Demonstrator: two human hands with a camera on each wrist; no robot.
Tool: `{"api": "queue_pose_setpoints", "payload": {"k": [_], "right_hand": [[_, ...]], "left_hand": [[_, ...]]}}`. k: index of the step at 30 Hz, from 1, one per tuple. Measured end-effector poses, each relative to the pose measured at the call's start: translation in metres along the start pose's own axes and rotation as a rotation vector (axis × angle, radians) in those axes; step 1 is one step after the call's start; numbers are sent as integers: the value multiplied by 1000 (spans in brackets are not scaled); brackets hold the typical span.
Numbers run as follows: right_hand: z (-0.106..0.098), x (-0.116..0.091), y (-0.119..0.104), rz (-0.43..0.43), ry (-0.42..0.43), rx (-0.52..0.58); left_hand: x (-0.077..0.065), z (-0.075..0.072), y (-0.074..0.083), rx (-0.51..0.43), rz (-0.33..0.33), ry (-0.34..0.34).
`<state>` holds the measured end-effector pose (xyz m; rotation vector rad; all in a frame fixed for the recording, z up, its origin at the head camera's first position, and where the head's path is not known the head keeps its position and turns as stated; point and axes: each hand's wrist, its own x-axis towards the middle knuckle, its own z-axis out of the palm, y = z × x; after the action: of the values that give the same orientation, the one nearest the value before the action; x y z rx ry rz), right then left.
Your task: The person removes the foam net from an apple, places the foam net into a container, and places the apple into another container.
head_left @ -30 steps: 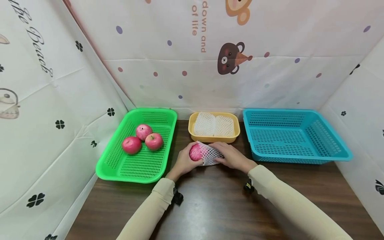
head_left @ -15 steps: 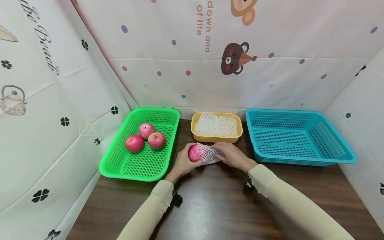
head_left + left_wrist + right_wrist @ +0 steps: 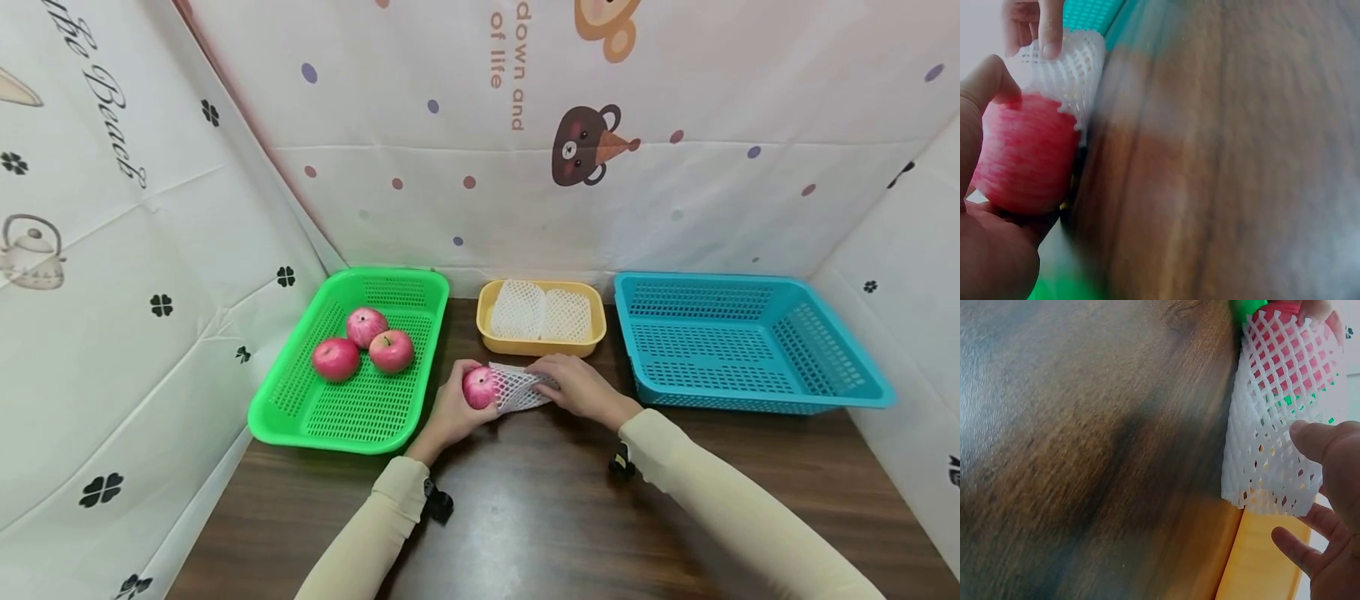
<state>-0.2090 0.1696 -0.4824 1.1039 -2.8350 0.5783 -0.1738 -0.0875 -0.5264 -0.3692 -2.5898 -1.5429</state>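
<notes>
In the head view, my left hand grips a red apple, its fingers and thumb curled around the sides. The apple's right side sits in the mouth of a white foam fruit net. My right hand holds the net's other end. From the right wrist, the net shows as a long mesh tube with the right thumb pressed on it; the apple fills only its far end. Seen from the left wrist, much of the apple is bare of mesh.
A green basket with 3 apples stands at the left. Behind the hands, a yellow tray contains more white foam nets. To the right is a blue basket. A printed cloth hangs behind the wooden table.
My left hand and the apple have shifted slightly left, and the apple has turned so its dark end dimple shows. Less of the apple is within the net. My right hand stays in place.
</notes>
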Motion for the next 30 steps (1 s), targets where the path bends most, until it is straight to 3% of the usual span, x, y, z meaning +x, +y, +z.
{"api": "queue_pose_setpoints", "payload": {"k": [14, 30], "right_hand": [[0, -1, -2, 8, 20, -28], [-20, -3, -8, 3, 81, -124]], "left_hand": [[0, 2, -2, -51, -22, 9], [-6, -1, -8, -103, -8, 43]]}}
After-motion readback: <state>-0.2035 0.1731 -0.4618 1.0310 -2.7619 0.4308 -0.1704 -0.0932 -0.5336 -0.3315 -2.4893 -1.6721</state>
